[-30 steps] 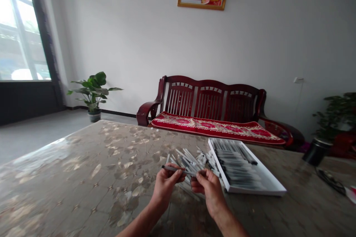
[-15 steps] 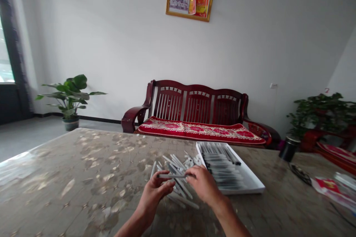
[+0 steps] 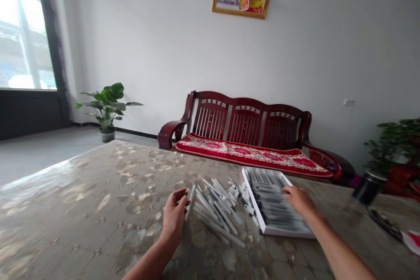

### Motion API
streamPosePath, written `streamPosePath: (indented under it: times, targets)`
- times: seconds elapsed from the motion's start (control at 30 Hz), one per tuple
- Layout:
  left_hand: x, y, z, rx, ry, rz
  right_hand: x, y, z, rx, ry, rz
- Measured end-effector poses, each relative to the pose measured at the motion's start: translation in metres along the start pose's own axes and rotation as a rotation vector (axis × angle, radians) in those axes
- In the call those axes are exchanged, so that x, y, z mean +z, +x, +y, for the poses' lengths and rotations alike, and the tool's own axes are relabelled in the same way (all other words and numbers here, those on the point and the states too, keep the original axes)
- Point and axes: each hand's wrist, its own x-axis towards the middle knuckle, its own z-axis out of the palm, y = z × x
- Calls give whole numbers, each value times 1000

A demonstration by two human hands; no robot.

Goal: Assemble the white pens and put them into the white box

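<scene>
My left hand (image 3: 174, 213) is at the left side of a loose pile of pale pen barrels (image 3: 218, 210), its fingers curled against a single whitish pen barrel (image 3: 190, 201). Over the right part of a white shallow box (image 3: 260, 216) is my right hand (image 3: 299, 201), fingers pinched together. What the pinch holds is blurred and mostly hidden; it looks like a pen. Rows of grey, dark-ended pens (image 3: 272, 197) lie inside the box. Small white and black pen caps (image 3: 241, 192) are scattered between the pile and the box.
The patterned tabletop (image 3: 131, 201) carries everything. A black cylindrical container (image 3: 369, 187) and a dark cable (image 3: 383, 223) are at the right. Behind the table stands a red wooden bench (image 3: 246, 127) with a patterned cover, and a potted plant (image 3: 106, 109) is at the left.
Both hands were together over the pile with a pen between them. They have parted: the right hand moved right over the box, the left to the pile's left side. The view turned left.
</scene>
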Motion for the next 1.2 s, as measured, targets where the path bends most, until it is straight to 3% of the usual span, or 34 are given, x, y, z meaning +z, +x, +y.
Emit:
streamPosePath:
  times: [0.13, 0.23, 0.3, 0.4, 0.47, 0.57, 0.77, 0.9, 1.07, 1.2]
  targets:
    - [-2, 3, -1, 12, 0, 39, 1, 3, -10, -14, -56, -6]
    - [-2, 2, 0, 5, 7, 29, 6, -14, -53, -144, -56, -20]
    - [0, -1, 1, -6, 25, -2, 16, -36, -91, -259, -36, -132]
    - [2, -6, 3, -25, 54, -66, 37, -70, -138, -292, -119, -240]
    - [3, -8, 3, -19, 73, -98, 47, -85, -156, -287, -218, -285]
    - [5, -8, 1, 24, 107, -136, 52, -93, -164, -285, -307, -314]
    - [9, -11, -6, 139, 183, -226, 42, -92, -161, -194, -310, -304]
    - [10, -22, -5, 398, 383, -307, 39, -103, -174, -139, 32, -340]
    - [5, -31, 1, 748, 686, -476, 45, -126, -201, -65, 691, -635]
    - [-1, -23, 9, 813, 696, -417, 49, -119, -211, -57, 868, -775]
